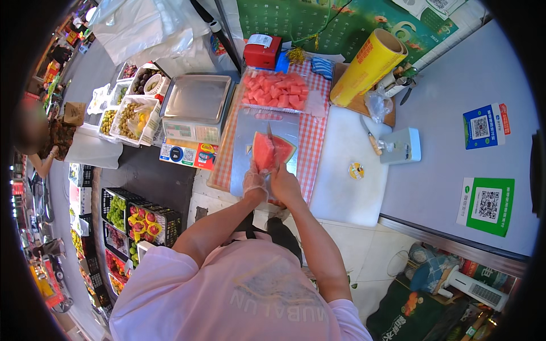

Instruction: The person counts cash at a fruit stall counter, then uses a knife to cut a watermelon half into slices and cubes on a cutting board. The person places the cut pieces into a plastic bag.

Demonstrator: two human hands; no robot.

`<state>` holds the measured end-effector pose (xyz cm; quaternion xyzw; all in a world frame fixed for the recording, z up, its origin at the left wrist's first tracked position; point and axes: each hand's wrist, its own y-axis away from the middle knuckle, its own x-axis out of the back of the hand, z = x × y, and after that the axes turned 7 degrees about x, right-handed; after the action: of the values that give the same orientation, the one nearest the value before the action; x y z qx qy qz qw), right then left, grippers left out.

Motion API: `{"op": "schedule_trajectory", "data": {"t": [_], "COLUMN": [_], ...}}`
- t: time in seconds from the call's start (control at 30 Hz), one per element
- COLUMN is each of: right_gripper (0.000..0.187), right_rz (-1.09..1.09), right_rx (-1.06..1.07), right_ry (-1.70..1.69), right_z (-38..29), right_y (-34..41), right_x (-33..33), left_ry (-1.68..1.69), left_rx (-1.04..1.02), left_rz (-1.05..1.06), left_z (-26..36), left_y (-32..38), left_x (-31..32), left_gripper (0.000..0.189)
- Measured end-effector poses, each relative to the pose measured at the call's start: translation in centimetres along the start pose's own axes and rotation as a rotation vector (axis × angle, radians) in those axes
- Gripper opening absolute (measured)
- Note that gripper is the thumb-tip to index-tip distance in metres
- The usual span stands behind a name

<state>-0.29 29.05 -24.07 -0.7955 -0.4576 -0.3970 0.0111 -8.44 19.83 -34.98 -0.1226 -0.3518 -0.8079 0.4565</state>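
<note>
My left hand (254, 183), in a clear plastic glove, holds a cut watermelon piece (263, 152) on a metal cutting board (244, 123). Bare-skinned, my right hand (285, 183) grips a knife (270, 133), its handle mostly hidden by the fingers. The blade points away from me, between that piece and another watermelon wedge (285, 149) with green rind; how deep it sits I cannot tell. Just beyond the board stands a clear plastic tray of watermelon chunks (275, 90). Under the board lies a red-and-white checked cloth (313, 140).
Left of the board is a weighing scale (197, 100), with fruit crates (135, 119) beyond. To the right, a white cutting board (347, 187) bears a second knife (370, 135) near a plastic container (401, 145). A yellow film roll (362, 70) stands behind. A person (53, 132) is at far left.
</note>
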Motion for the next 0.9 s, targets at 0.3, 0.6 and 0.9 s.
{"op": "schedule_trajectory", "data": {"t": [0.3,0.6,0.9], "right_gripper": [0.039,0.034,0.037], "right_rz": [-0.162,-0.194,-0.053], "right_rx": [-0.021,-0.001,-0.013], "right_ry": [0.03,0.045,-0.012], "right_z": [2.4,1.5,3.3], "right_y": [3.6,12.7,1.7], "right_x": [-4.5,4.7,1.7], "left_ry": [0.021,0.124,0.081], "left_rx": [0.0,-0.044,-0.112], "left_rz": [0.022,0.013,0.06], "left_z": [-1.3,-2.7,-4.2], "left_y": [-0.5,-1.1,-1.9], "left_x": [-0.5,-1.4,-2.1], "left_gripper": [0.055,0.056,0.058]}}
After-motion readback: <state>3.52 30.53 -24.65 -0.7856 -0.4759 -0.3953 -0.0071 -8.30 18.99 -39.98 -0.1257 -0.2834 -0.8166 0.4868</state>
